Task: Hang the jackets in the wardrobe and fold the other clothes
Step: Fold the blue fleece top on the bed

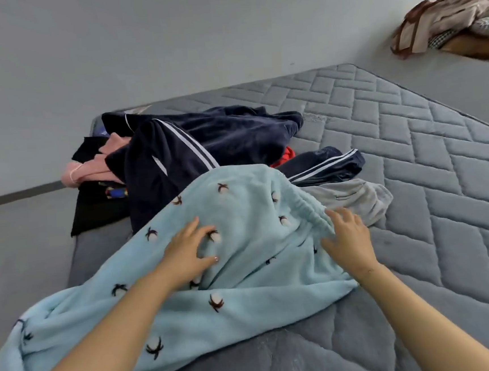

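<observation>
Light-blue fleece pyjama trousers with dark cotton-boll print lie spread across the near corner of the grey quilted mattress, elastic waistband toward the right, legs trailing off the left edge of the bed.

Left hand: grip released, fingers spread and pressing flat on the fleece mid-garment. Right hand: also released, fingers fairly straight, fingertips resting on the gathered waistband; no pinch visible.

The far end of the trousers overlaps the pile of other clothes. In the pile:
- dark navy velour track garment with white side stripes, crumpled, the largest item, sitting at the far left of the mattress
- second navy striped piece just right of it, touching the blue fleece edge
- pale grey garment beside the waistband, partly under the fleece
- pink knit item and flat black garment at the left side, the black one hanging over the mattress edge
- scrap of red fabric between the navy pieces, mostly hidden

Top right, well apart: beige and brown cloth heap on a separate surface.
</observation>
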